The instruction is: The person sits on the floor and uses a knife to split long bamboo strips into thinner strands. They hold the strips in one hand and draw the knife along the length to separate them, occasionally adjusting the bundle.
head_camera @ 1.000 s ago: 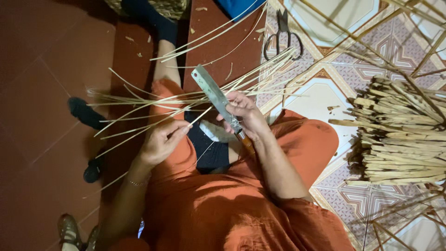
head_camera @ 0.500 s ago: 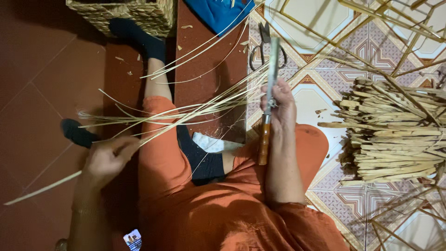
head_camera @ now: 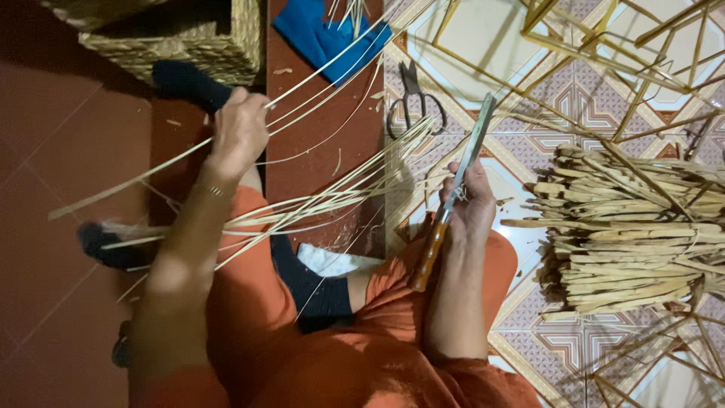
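Note:
My right hand (head_camera: 470,205) grips a long knife (head_camera: 453,193) with a wooden handle, its flat blade pointing up and away over the tiled floor. My left hand (head_camera: 239,130) is stretched out to the upper left and closed on a thin bamboo strip (head_camera: 136,181) that runs from lower left to upper right. A loose sheaf of thin bamboo strips (head_camera: 332,198) lies across my orange-clad lap and legs between the two hands.
A thick pile of split bamboo sticks (head_camera: 630,230) lies on the patterned tiles at right. Black scissors (head_camera: 411,106) rest beyond the strips. A woven basket (head_camera: 181,38) and a blue cloth (head_camera: 328,34) sit at the top. A bamboo frame (head_camera: 604,38) stands at upper right.
My left hand has swung from low left up toward the basket, pulling a strip with it. The knife in my right hand stayed upright, shifting slightly right.

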